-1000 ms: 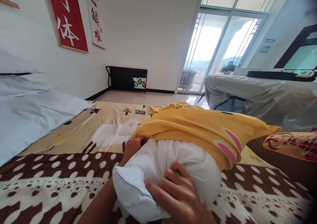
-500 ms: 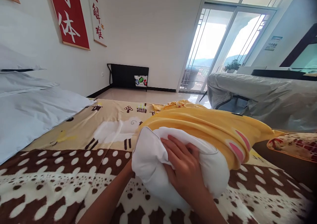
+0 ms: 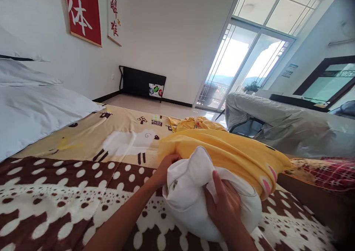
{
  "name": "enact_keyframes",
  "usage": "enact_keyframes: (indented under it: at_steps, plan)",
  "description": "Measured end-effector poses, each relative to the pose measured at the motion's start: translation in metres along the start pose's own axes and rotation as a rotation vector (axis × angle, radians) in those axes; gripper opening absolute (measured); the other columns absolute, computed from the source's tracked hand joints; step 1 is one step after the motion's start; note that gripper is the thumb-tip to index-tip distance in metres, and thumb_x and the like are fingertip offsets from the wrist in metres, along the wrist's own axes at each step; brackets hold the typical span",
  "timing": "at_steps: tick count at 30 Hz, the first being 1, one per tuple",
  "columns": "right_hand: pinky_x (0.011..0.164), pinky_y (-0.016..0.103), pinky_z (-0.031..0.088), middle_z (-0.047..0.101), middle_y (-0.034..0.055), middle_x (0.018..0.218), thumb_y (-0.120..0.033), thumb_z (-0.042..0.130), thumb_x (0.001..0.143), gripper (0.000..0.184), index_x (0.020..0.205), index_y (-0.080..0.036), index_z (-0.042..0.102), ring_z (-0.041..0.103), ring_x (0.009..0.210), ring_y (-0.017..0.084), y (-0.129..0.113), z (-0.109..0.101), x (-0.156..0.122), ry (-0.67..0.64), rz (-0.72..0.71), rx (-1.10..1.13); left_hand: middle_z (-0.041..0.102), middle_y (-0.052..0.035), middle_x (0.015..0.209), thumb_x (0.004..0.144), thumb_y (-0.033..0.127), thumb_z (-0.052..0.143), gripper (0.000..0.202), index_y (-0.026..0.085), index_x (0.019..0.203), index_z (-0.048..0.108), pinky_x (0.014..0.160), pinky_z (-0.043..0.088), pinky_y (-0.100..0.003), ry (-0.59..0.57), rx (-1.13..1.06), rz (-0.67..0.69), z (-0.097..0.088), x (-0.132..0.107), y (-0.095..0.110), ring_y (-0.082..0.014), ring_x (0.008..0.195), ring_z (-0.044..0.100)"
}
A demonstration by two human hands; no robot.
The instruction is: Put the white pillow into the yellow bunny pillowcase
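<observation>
A white pillow (image 3: pixel 188 203) lies on the patterned blanket in front of me, its far part inside a yellow pillowcase (image 3: pixel 219 143) with pink marks. My left hand (image 3: pixel 165 169) is closed at the left side, fingers curled at the edge of the pillowcase beside the pillow; some fingertips are hidden behind the white fabric. On the near right part of the pillow, my right hand (image 3: pixel 226 204) grips a fold of its white cloth, thumb and fingers bent round it. A loose white corner stands up between both hands.
The bed blanket (image 3: pixel 124 143) shows a sheep and brown-and-white spots. White pillows (image 3: pixel 50 110) lie at the left. A crumpled yellow cloth (image 3: pixel 196 123) rests beyond the pillowcase. Plastic-covered furniture (image 3: pixel 277 121) stands at the right, and a black folded frame (image 3: pixel 141 82) by the wall.
My left hand has come up from behind the pillow to the pillowcase edge. My right hand has shifted right and down and curled into the white fabric. The view has tilted slightly.
</observation>
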State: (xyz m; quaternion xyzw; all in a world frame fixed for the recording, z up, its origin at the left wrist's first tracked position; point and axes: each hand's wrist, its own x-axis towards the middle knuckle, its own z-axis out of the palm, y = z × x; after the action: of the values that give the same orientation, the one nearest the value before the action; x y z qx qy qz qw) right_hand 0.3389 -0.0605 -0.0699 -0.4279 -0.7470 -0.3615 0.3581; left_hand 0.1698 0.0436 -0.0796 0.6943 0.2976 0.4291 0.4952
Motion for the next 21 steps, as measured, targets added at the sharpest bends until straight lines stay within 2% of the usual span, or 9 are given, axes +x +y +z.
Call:
enact_keyframes:
  at_steps: [2, 3, 6, 9, 14, 18, 21]
  plan:
    - [0.066, 0.030, 0.048, 0.068, 0.0067, 0.084, -0.005, 0.045, 0.086, 0.072, 0.150, -0.025, 0.018, 0.063, 0.072, 0.019, 0.000, -0.007, -0.008, 0.020, -0.077, -0.050, 0.057, -0.0026, 0.063, 0.066, 0.026, 0.057, 0.012, 0.018, 0.058, 0.052, 0.062, 0.039, -0.031, 0.025, 0.082, 0.024, 0.008, -0.002, 0.002, -0.0184, 0.065, 0.050]
    - [0.065, 0.030, 0.049, 0.067, 0.0065, 0.084, -0.005, 0.044, 0.086, 0.071, 0.150, -0.027, 0.020, 0.063, 0.072, 0.019, 0.000, -0.011, -0.009, -0.011, -0.092, -0.081, 0.055, -0.0025, 0.060, 0.065, 0.024, 0.059, 0.014, 0.019, 0.055, 0.049, 0.063, 0.037, -0.032, 0.046, 0.123, 0.032, 0.012, -0.003, 0.002, -0.0181, 0.063, 0.048]
    - [0.060, 0.029, 0.050, 0.068, 0.0078, 0.088, -0.008, 0.038, 0.088, 0.067, 0.150, -0.027, 0.020, 0.064, 0.070, 0.019, -0.001, -0.021, -0.007, -0.172, -0.083, -0.164, 0.051, -0.0024, 0.057, 0.064, 0.021, 0.059, 0.020, 0.020, 0.051, 0.044, 0.065, 0.033, -0.033, 0.113, 0.213, 0.055, 0.018, -0.008, 0.004, -0.0179, 0.062, 0.044]
    - [0.053, 0.026, 0.048, 0.069, 0.0072, 0.093, -0.004, 0.035, 0.084, 0.071, 0.150, -0.026, 0.020, 0.064, 0.066, 0.017, -0.002, -0.027, -0.001, -0.337, -0.068, -0.230, 0.049, -0.0001, 0.056, 0.065, 0.020, 0.056, 0.018, 0.019, 0.052, 0.043, 0.061, 0.029, -0.030, 0.135, 0.229, 0.072, 0.017, -0.009, 0.005, -0.0160, 0.060, 0.043]
    - [0.046, 0.022, 0.038, 0.070, 0.0021, 0.084, 0.000, 0.044, 0.074, 0.070, 0.137, -0.030, 0.044, 0.063, 0.058, 0.015, -0.011, -0.035, 0.008, -0.669, -0.039, -0.347, 0.038, 0.0054, 0.053, 0.063, 0.021, 0.052, 0.019, 0.019, 0.053, 0.036, 0.056, 0.026, -0.025, 0.178, 0.157, 0.059, 0.007, -0.005, 0.001, -0.0109, 0.056, 0.036]
    - [0.049, 0.026, 0.033, 0.071, 0.0011, 0.075, -0.002, 0.045, 0.076, 0.060, 0.128, -0.032, 0.054, 0.065, 0.059, 0.018, -0.022, -0.038, 0.022, -0.961, 0.005, -0.309, 0.035, 0.0068, 0.053, 0.060, 0.020, 0.051, 0.016, 0.019, 0.053, 0.037, 0.055, 0.027, -0.023, 0.235, 0.111, 0.039, 0.004, -0.002, -0.003, -0.0097, 0.056, 0.035]
    - [0.058, 0.027, 0.035, 0.071, 0.0036, 0.076, -0.008, 0.045, 0.080, 0.046, 0.118, -0.028, 0.060, 0.065, 0.066, 0.019, -0.024, -0.035, 0.036, -1.025, 0.039, -0.246, 0.033, 0.0072, 0.053, 0.061, 0.020, 0.051, 0.018, 0.019, 0.053, 0.034, 0.054, 0.026, -0.023, 0.284, 0.119, 0.041, 0.005, -0.004, -0.001, -0.0092, 0.055, 0.033]
